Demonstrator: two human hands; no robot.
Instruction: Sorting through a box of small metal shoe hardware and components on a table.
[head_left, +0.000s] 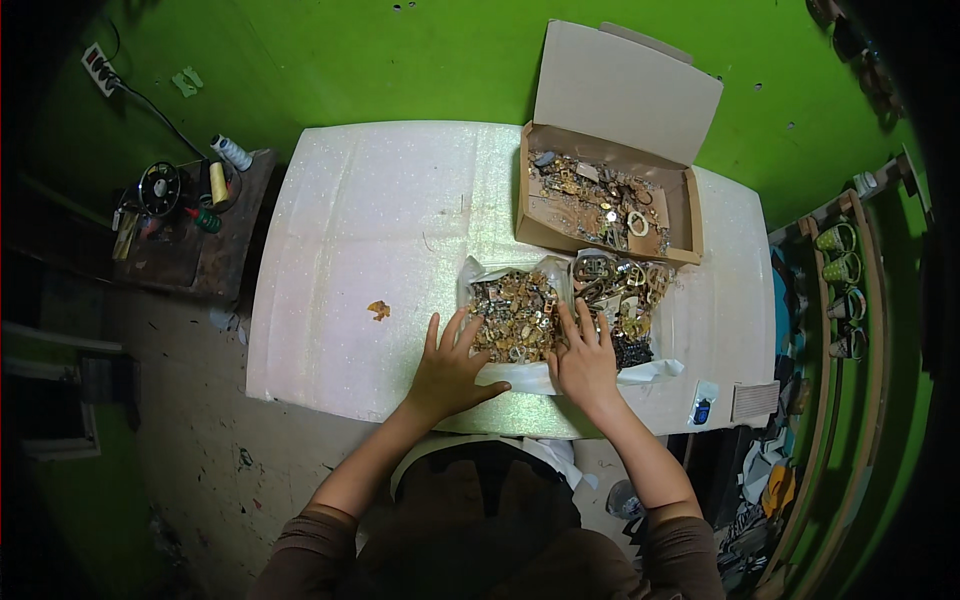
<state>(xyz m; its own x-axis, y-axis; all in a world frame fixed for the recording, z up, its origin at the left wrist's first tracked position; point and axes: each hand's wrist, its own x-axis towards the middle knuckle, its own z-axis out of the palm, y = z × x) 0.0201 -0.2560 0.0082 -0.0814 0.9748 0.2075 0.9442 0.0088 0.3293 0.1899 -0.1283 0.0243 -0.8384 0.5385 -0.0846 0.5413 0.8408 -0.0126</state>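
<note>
A heap of small gold and silver metal pieces lies on a whitish plastic sheet on the table. My left hand is at the heap's near left edge, its fingers spread and the thumb pointing right. Between this heap and a second one of larger buckles rests my right hand, fingers stretched forward and apart. Neither hand shows anything held; what lies under the right fingertips is hidden. Small black pieces sit just right of my right hand.
Behind the heaps stands an open cardboard box with loose metal fittings inside. An orange-brown scrap lies on the white table. A small packet and a grey ridged pad are near the right front edge. Thread spools stand on a side table.
</note>
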